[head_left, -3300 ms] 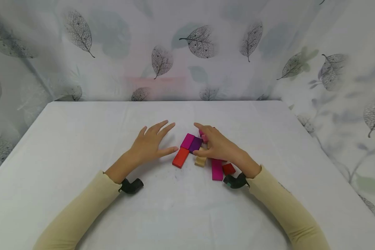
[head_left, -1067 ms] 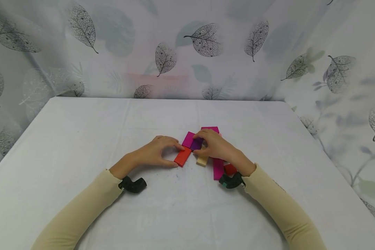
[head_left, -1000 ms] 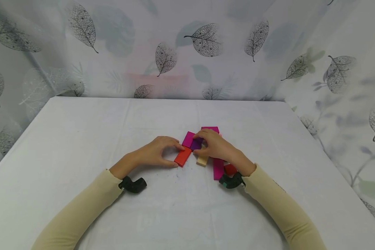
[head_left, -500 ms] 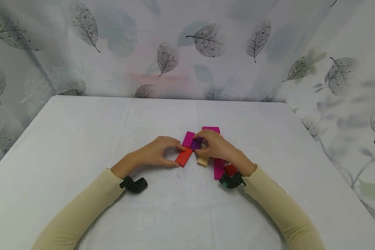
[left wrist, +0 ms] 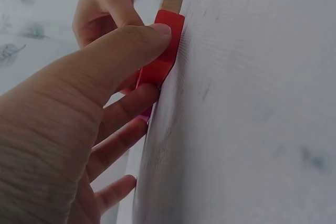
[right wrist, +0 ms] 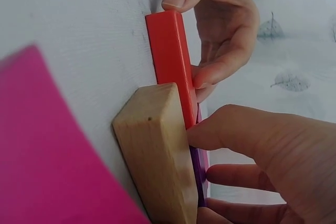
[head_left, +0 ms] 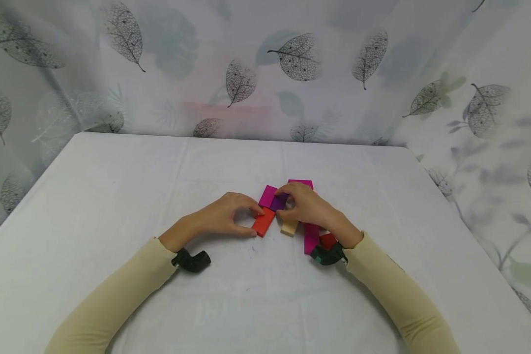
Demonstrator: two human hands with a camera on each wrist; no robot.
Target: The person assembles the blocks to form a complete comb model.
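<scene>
My left hand (head_left: 225, 214) pinches a red rectangular block (head_left: 263, 222) lying on the table, with the thumb at its near end and the fingers towards its far side. In the left wrist view the thumb lies on the red block (left wrist: 169, 51). My right hand (head_left: 311, 209) grips a purple block (head_left: 279, 202) between thumb and fingers, partly covering it. A magenta block (head_left: 267, 196) lies against the purple one's left side. Just right of the red block is a plain wooden block (head_left: 289, 226), its far part hidden under the right hand.
Another magenta block (head_left: 311, 239) and a small red block (head_left: 328, 241) lie beneath the right wrist. At the back, a further magenta block (head_left: 301, 183) shows behind the right hand. The white table (head_left: 159, 167) meets a leaf-patterned curtain (head_left: 172, 64) behind.
The left hand, spread apart from the blocks at first, has come down onto the red block. The right hand has taken hold of the purple block. Lately the red block has slid slightly right.
</scene>
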